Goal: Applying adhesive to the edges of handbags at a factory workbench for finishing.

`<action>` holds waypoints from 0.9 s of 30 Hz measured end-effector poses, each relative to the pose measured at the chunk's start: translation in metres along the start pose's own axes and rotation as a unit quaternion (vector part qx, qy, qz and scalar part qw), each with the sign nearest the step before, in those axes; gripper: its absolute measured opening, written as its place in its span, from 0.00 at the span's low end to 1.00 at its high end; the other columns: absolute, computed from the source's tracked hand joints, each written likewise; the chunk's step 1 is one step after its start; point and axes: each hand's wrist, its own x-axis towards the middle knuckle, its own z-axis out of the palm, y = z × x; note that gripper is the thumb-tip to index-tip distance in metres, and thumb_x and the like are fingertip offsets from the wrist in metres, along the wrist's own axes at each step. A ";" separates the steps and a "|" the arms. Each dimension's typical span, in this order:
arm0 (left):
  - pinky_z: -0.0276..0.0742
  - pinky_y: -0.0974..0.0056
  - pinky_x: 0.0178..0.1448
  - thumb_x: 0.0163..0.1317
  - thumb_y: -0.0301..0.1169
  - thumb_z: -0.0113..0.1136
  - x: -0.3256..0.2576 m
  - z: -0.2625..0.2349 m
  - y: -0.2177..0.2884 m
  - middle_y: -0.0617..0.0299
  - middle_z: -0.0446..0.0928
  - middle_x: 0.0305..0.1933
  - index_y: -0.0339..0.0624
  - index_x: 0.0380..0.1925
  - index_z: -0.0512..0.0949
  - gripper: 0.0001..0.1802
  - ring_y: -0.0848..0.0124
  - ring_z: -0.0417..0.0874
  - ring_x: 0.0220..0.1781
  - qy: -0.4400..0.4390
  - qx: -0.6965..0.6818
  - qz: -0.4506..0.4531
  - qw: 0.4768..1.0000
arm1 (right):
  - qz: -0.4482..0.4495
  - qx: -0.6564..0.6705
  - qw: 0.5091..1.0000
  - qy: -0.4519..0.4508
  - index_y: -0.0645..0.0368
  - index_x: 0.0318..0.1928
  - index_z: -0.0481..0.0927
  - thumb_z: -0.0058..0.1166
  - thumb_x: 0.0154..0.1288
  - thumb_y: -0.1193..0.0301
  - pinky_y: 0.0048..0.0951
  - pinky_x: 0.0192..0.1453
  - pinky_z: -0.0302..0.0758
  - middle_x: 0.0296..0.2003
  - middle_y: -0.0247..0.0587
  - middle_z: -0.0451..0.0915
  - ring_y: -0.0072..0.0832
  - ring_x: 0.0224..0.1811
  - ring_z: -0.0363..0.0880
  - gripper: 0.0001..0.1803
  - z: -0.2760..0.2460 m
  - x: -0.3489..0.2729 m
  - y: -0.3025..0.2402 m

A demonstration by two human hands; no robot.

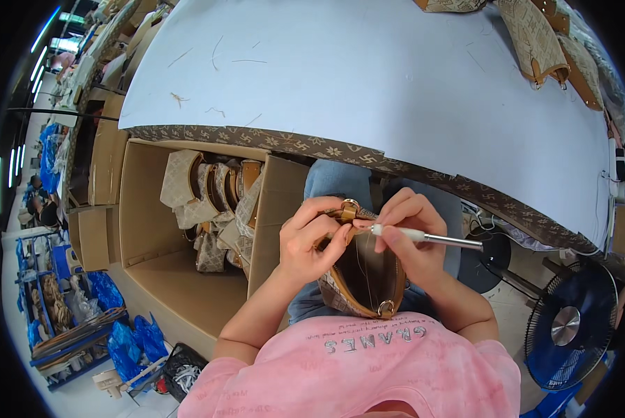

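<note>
Remotely, I watched the left hand pinch the brown leather trim of a small, open-mouthed, beige patterned bag, which lay over the blue-jeaned lap, just before the pink shirt. My view showed the right hand clamped on a slim white tool with a silver metal shaft, its white end near the left fingertips; I could not tell whether its tip touched the leather. An open brown cardboard box of similar beige patterned pieces stood on the left.
</note>
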 end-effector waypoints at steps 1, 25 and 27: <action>0.80 0.65 0.45 0.54 0.17 0.69 -0.001 0.000 0.000 0.47 0.79 0.49 0.33 0.22 0.76 0.09 0.63 0.84 0.43 -0.002 0.023 0.002 1.000 | 0.000 0.000 1.000 0.000 0.66 0.42 0.74 0.53 0.70 0.81 0.24 0.41 0.81 0.42 0.43 0.72 0.20 0.32 0.78 0.03 -0.001 0.000 0.000; 0.76 0.66 0.34 0.58 0.16 0.59 0.004 -0.007 0.006 0.51 0.74 0.56 0.39 0.40 0.81 0.11 0.71 0.78 0.27 -0.002 0.093 0.020 0.995 | -0.227 -0.477 0.849 -0.011 0.61 0.43 0.78 0.68 0.52 0.86 0.30 0.31 0.79 0.31 0.45 0.83 0.36 0.27 0.82 0.18 0.009 -0.007 0.003; 0.77 0.64 0.38 0.57 0.16 0.59 0.002 -0.006 0.012 0.50 0.75 0.56 0.39 0.40 0.80 0.11 0.67 0.79 0.34 -0.017 0.083 -0.014 0.996 | -0.192 -0.508 0.839 -0.019 0.61 0.42 0.77 0.67 0.53 0.86 0.30 0.31 0.78 0.31 0.44 0.82 0.36 0.28 0.82 0.17 0.012 -0.007 0.003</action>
